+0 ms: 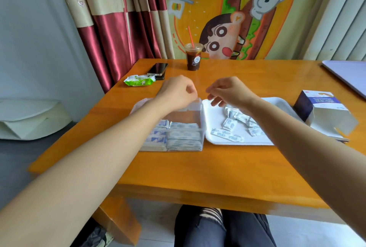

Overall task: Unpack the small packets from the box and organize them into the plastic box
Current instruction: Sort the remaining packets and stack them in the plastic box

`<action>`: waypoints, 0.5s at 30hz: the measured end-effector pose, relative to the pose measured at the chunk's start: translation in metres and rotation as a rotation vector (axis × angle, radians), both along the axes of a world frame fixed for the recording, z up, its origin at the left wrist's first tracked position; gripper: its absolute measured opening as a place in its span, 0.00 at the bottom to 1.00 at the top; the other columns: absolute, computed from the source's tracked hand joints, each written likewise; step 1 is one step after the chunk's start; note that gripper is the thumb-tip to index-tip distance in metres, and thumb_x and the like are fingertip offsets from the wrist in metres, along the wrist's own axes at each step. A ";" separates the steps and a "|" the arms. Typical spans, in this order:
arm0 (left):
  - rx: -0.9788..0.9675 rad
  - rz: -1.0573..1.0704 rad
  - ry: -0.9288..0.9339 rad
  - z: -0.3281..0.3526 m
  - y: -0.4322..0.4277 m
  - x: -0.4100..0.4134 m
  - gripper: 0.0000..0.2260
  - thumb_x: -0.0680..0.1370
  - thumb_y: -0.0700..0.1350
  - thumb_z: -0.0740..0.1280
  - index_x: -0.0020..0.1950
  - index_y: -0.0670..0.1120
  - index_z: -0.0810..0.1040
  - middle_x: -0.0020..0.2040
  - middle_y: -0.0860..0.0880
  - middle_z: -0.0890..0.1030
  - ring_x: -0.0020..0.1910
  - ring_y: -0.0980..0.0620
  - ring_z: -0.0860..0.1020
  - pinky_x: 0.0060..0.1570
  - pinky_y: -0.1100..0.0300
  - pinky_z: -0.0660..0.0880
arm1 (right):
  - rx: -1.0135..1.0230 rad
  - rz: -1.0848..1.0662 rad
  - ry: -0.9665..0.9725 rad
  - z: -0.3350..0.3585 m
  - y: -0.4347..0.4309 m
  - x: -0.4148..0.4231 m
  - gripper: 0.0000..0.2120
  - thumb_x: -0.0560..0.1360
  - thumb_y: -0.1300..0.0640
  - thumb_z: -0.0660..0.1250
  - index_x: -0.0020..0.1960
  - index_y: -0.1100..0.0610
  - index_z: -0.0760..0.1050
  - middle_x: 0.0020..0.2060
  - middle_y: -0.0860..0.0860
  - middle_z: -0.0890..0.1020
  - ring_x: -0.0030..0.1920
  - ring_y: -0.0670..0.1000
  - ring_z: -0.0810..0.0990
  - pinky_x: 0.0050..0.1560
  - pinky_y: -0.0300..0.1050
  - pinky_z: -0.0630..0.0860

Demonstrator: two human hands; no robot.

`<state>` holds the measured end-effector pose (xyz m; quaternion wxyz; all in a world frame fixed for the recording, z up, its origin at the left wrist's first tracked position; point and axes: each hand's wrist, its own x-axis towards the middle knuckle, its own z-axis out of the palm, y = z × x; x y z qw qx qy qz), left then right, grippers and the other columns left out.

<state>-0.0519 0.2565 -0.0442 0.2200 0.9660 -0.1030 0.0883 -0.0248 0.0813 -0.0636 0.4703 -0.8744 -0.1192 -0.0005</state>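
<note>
A clear plastic box [201, 128] stands on the table, with small blue-and-white packets [183, 138] stacked flat in its near half. To its right, a white tray [214, 117] holds several loose packets [229, 124]. An open blue-and-white cardboard box [324, 112] lies on its side right of the tray. My left hand [176, 93] hovers over the plastic box's far edge, fingers curled into the palm, nothing visible in it. My right hand [227, 92] hangs over the tray's far left corner, fingers loosely curled downward and holding nothing.
At the back of the orange table [198, 167] stand an iced coffee cup [194, 57], a phone [158, 70] and a green wipes pack [139, 80]. A laptop [348, 74] lies far right. Curtains and a cartoon wall cloth hang behind the table.
</note>
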 end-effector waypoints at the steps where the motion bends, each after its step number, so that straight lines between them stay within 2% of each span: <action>1: -0.033 -0.039 0.008 0.000 -0.020 0.002 0.06 0.76 0.45 0.65 0.43 0.48 0.82 0.38 0.56 0.78 0.39 0.51 0.79 0.41 0.60 0.74 | -0.030 -0.043 0.018 -0.005 -0.019 0.000 0.07 0.76 0.63 0.63 0.47 0.59 0.81 0.41 0.56 0.85 0.36 0.50 0.83 0.33 0.39 0.76; 5: -0.050 -0.173 0.064 -0.018 -0.090 0.012 0.05 0.76 0.45 0.66 0.46 0.50 0.82 0.40 0.56 0.78 0.36 0.54 0.76 0.39 0.61 0.70 | -0.231 -0.207 0.086 -0.031 -0.086 -0.002 0.07 0.75 0.63 0.63 0.47 0.60 0.81 0.42 0.58 0.84 0.35 0.52 0.81 0.34 0.43 0.75; 7: -0.057 -0.174 0.103 -0.035 -0.116 0.019 0.06 0.76 0.43 0.66 0.48 0.51 0.82 0.42 0.55 0.77 0.39 0.53 0.77 0.39 0.62 0.69 | -0.420 -0.272 0.065 -0.040 -0.118 -0.004 0.07 0.73 0.62 0.65 0.47 0.56 0.80 0.44 0.56 0.84 0.40 0.53 0.81 0.38 0.43 0.74; 9: -0.083 -0.145 0.141 -0.054 -0.132 0.024 0.07 0.77 0.42 0.65 0.51 0.51 0.80 0.44 0.53 0.76 0.44 0.50 0.77 0.40 0.61 0.69 | -0.514 -0.253 0.027 -0.048 -0.140 -0.005 0.09 0.72 0.62 0.69 0.52 0.57 0.79 0.49 0.55 0.83 0.47 0.53 0.80 0.41 0.38 0.69; 11: -0.104 -0.134 0.169 -0.072 -0.143 0.028 0.09 0.77 0.42 0.65 0.55 0.50 0.78 0.46 0.51 0.76 0.48 0.48 0.77 0.42 0.61 0.69 | -0.524 -0.178 0.054 -0.055 -0.155 -0.005 0.15 0.71 0.58 0.72 0.58 0.57 0.77 0.53 0.54 0.79 0.48 0.50 0.77 0.45 0.36 0.68; 15: -0.112 -0.147 0.202 -0.097 -0.150 0.033 0.14 0.77 0.45 0.67 0.62 0.50 0.75 0.51 0.49 0.74 0.47 0.50 0.73 0.45 0.61 0.68 | -0.590 -0.126 0.076 -0.073 -0.160 0.002 0.25 0.67 0.46 0.75 0.59 0.54 0.74 0.54 0.53 0.77 0.54 0.53 0.76 0.55 0.48 0.74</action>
